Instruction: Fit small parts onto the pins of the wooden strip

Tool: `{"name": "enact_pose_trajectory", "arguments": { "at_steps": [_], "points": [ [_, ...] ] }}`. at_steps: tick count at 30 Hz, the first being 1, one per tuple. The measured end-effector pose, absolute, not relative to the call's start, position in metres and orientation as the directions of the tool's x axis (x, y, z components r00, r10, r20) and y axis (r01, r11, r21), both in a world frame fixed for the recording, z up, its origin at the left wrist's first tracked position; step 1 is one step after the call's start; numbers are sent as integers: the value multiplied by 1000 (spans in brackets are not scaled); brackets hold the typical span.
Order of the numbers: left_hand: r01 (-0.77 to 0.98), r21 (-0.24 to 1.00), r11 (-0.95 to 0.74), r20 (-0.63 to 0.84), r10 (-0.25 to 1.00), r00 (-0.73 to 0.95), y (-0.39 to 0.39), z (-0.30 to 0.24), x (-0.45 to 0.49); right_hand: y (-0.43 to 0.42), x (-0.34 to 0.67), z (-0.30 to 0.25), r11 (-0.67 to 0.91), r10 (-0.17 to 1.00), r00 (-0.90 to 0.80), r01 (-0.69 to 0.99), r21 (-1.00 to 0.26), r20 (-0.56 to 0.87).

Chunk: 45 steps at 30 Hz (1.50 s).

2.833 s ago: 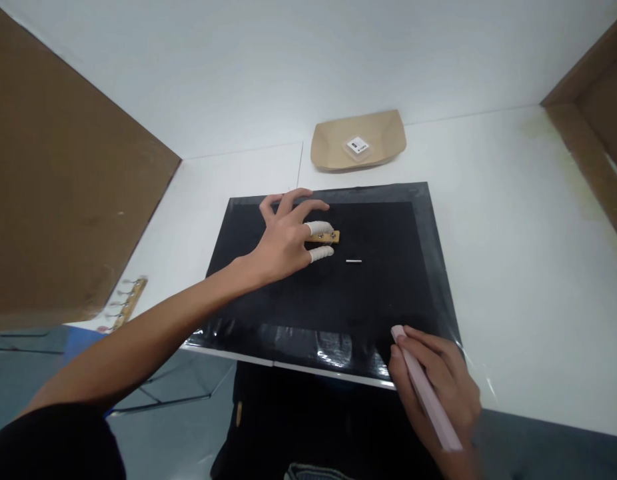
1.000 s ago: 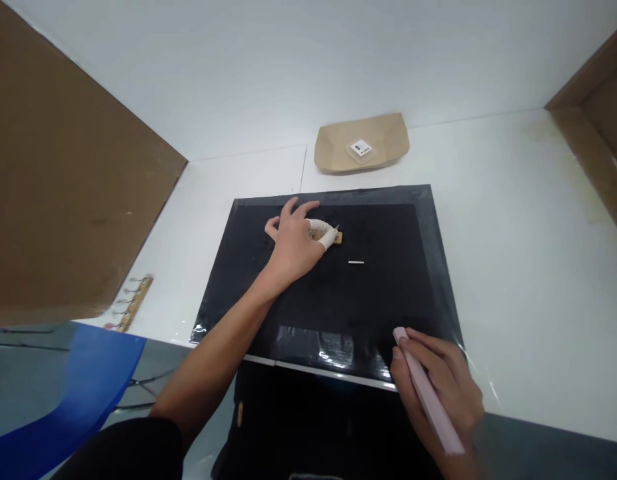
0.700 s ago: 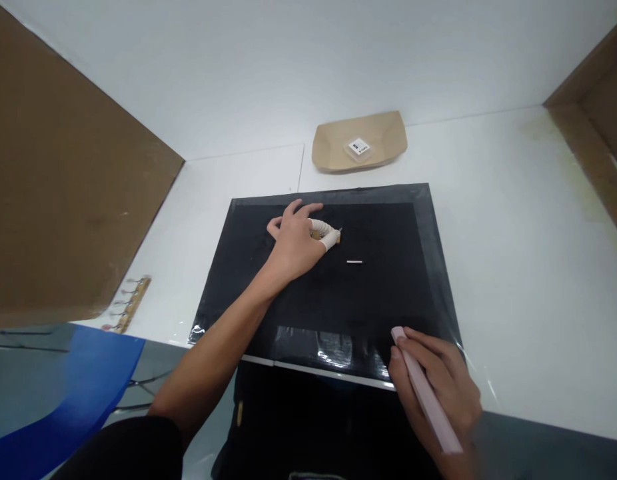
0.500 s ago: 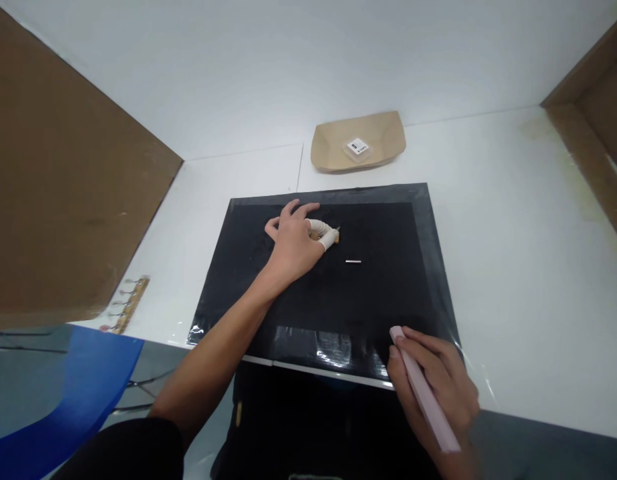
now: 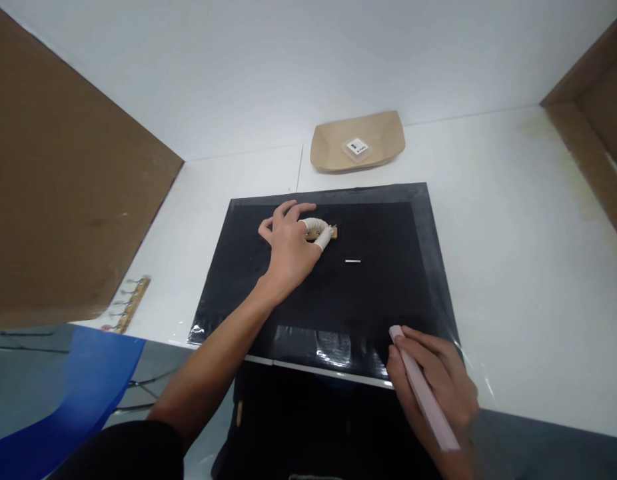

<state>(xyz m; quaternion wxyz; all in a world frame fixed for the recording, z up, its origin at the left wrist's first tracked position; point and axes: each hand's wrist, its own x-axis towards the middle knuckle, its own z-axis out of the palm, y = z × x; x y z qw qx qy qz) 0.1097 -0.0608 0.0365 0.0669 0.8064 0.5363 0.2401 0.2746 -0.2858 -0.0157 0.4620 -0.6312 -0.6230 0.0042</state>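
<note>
Pinching a wooden strip's metal fitting in left hand, angular pink bar clasped in right hand.

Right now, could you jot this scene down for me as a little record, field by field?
Left hand: the left hand has thumb and forefinger, in white finger covers, at a yellowish strip; any grip is too small to tell
Right hand: the right hand holds a pale pink bar
Work surface: a black mat on a white table
Loose on mat: a small silvery rod
Beyond mat: a tan tray holding a small clear case
Far left: a strip with hooks on the table
</note>
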Motion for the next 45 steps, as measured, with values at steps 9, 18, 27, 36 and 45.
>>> {"name": "enact_pose_trajectory", "arguments": {
  "at_steps": [9, 18, 27, 36, 45],
  "points": [
    [852, 349, -391, 311, 906, 288, -57, 31, 107, -288, 274, -18, 198, 782, 251, 769, -608, 571],
    [878, 349, -328, 272, 932, 240, -56, 38, 111, -288, 274, -18, 188, 790, 242, 778, -599, 563],
    [880, 375, -291, 193, 953, 232, -49, 50, 115, -287, 274, -18, 204, 781, 238, 775, -597, 577],
    [848, 377, -373, 231, 924, 304, -36, 40, 113, -287, 274, -15, 180, 794, 244, 780, -599, 557],
    [677, 263, -687, 238, 726, 645, -17, 60, 92, -286, 276, -15, 205, 798, 198, 799, -565, 569]
  ]
}}
